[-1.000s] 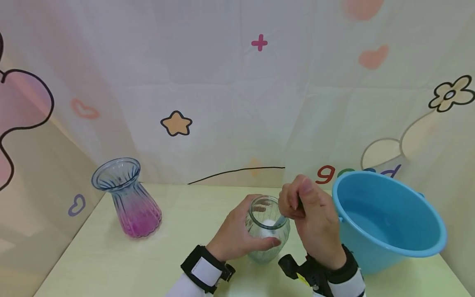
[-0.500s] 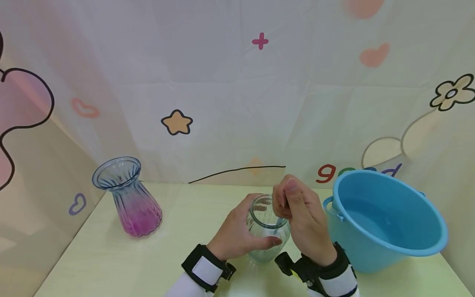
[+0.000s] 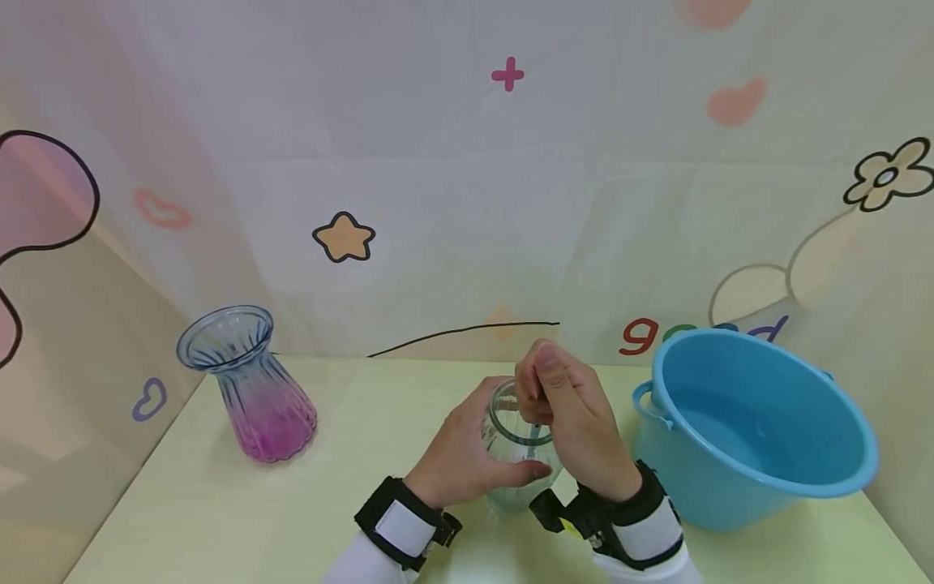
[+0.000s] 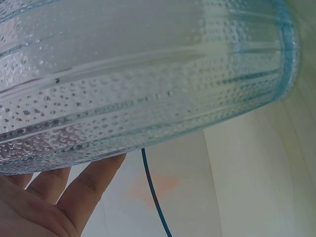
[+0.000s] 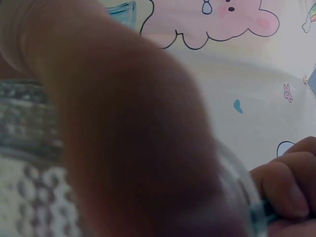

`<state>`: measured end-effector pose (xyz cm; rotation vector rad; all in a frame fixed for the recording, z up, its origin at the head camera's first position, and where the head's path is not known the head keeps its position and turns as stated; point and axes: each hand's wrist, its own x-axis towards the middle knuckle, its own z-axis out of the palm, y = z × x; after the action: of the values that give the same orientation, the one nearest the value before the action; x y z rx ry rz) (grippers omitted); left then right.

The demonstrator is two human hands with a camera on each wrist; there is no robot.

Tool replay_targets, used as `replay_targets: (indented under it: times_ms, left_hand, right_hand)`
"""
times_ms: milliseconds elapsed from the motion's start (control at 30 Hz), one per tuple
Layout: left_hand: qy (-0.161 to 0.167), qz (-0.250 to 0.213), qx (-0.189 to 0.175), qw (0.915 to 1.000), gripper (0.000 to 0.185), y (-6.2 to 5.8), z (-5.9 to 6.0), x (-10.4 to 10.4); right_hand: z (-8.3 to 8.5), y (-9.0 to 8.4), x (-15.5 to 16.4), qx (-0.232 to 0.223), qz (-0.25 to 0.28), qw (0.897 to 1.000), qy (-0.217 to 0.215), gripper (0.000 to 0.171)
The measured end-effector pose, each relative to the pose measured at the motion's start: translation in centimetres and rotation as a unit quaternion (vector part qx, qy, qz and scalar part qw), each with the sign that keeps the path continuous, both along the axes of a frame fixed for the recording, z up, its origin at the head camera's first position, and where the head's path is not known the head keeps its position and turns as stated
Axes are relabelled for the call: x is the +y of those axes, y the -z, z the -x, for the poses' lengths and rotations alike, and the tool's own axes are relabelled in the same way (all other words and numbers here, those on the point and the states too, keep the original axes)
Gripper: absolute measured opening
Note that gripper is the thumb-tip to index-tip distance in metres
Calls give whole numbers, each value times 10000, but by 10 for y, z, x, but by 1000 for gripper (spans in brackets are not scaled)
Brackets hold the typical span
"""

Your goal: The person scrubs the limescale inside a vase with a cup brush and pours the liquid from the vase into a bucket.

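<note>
A clear, dimpled glass jar (image 3: 507,448) is in front of me, its rim facing up. My left hand (image 3: 467,462) holds it round the side, thumb across the near face. In the left wrist view the jar's wall (image 4: 148,79) fills the top, with fingers (image 4: 91,185) behind it. Over the jar's mouth, my right hand (image 3: 572,422) grips a thin blue handle (image 3: 535,431) that runs down into the jar. Most of the handle is hidden in the fist, and I cannot tell what tool it belongs to. The right wrist view shows the handle (image 5: 268,211) at the rim beside curled fingers.
A ribbed glass vase (image 3: 266,405), blue above and pink below, stands on the left of the pale table (image 3: 379,405). Close to my right hand on the right is a large blue bucket (image 3: 700,478). A printed cloth (image 3: 430,178) hangs behind the table.
My right hand has moved left and closer over the jar's mouth, bringing the blue handle with it. The bucket's left handle lug has come into view. My left hand keeps its hold.
</note>
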<state>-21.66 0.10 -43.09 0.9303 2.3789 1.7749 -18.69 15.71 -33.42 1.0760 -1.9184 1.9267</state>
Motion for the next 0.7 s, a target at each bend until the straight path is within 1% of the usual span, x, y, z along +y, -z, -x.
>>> replay_targets:
  times_ms: [167, 467, 700]
  left_hand:
    - [74, -89, -89, 9999, 79, 0, 1, -1]
    - [70, -72, 59, 9999, 80, 1, 1, -1]
    - [46, -101, 17, 9999, 81, 0, 2, 0]
  right_hand:
    - [3, 3, -2, -99, -115, 9999, 29, 35]
    - [2, 2, 0, 45, -105, 9996, 242, 35]
    - [3, 2, 1, 256, 70, 9986, 459, 35]
